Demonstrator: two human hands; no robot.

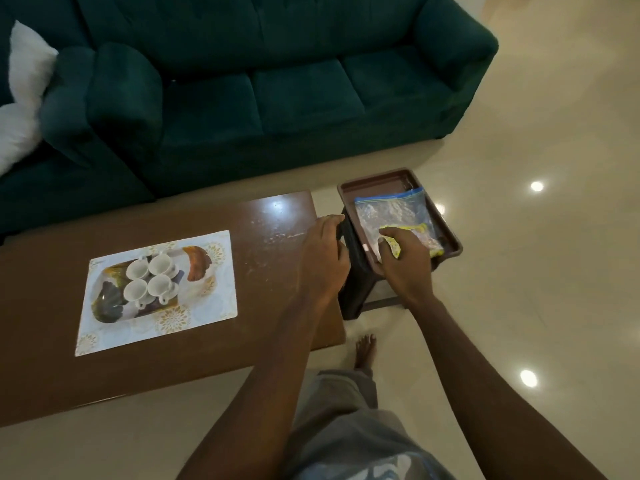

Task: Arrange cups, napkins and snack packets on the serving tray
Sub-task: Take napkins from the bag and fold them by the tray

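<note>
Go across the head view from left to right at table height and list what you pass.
Placemat with four white cups → bare wooden table → left hand on the tray's near edge → right hand gripping a yellow snack packet → brown serving tray holding a clear zip bag.

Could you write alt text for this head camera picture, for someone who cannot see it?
A person's right hand holds a yellow packet over a zip bag in a brown tray on a stool; the left hand grips the tray's near edge. Four white cups sit on a placemat on the table.
</note>
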